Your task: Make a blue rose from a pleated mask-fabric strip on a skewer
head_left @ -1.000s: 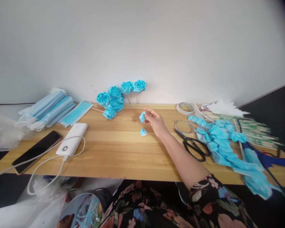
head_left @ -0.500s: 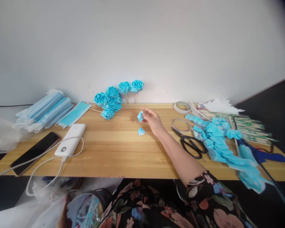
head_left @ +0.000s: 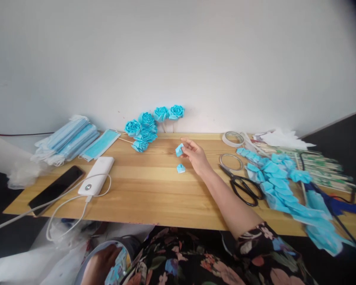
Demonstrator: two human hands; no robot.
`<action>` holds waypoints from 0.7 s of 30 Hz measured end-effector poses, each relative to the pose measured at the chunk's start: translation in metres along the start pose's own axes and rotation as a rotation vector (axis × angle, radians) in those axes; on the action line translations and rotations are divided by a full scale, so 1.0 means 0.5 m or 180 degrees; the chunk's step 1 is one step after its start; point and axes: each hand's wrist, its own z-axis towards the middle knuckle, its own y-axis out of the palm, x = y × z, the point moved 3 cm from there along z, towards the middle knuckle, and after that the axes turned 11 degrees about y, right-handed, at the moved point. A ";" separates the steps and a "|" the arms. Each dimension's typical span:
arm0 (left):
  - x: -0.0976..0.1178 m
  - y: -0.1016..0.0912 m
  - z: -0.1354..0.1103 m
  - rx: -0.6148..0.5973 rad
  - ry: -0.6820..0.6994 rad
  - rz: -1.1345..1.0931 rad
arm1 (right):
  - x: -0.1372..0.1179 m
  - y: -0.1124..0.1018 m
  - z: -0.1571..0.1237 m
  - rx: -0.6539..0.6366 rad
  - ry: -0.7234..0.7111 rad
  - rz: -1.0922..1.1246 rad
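Note:
My right hand (head_left: pixel 195 155) reaches over the middle of the wooden table (head_left: pixel 154 198) and pinches a small folded blue piece (head_left: pixel 179 150) in its fingertips. A second small blue piece (head_left: pixel 180 168) lies on the table just below it. My left hand (head_left: pixel 99 264) is down below the table edge, inside a round container (head_left: pixel 112 257) holding blue scraps. Its fingers are curled, and what they hold is hidden. Blue fabric roses (head_left: pixel 148 124) lean against the wall behind.
A stack of blue face masks (head_left: pixel 68 138) sits at the back left, with a white power bank (head_left: pixel 96 181) and a black phone (head_left: pixel 57 189) near it. Right of my arm lie black scissors (head_left: pixel 243 185), tape rolls (head_left: pixel 233 138), a strip of folded blue pieces (head_left: pixel 279 178) and wooden sticks (head_left: pixel 314 164).
The view has shifted slightly. My right hand stays over the table with the blue piece. My left hand has moved into the container below the table edge.

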 end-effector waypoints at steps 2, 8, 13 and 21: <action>0.121 -0.074 0.028 0.0013 0.0530 -0.0467 | -0.001 0.008 -0.006 -0.0046 -0.0014 -0.0041; 0.403 -0.209 0.223 0.0397 0.1673 -0.1614 | -0.004 0.023 -0.023 -0.0125 -0.0138 -0.0214; 0.472 -0.162 0.450 0.0282 0.1493 -0.2699 | -0.006 0.018 -0.026 0.0005 -0.0046 -0.0178; 0.487 -0.142 0.552 -0.0755 0.1152 -0.3485 | -0.007 0.010 -0.020 -0.0020 -0.0004 -0.0053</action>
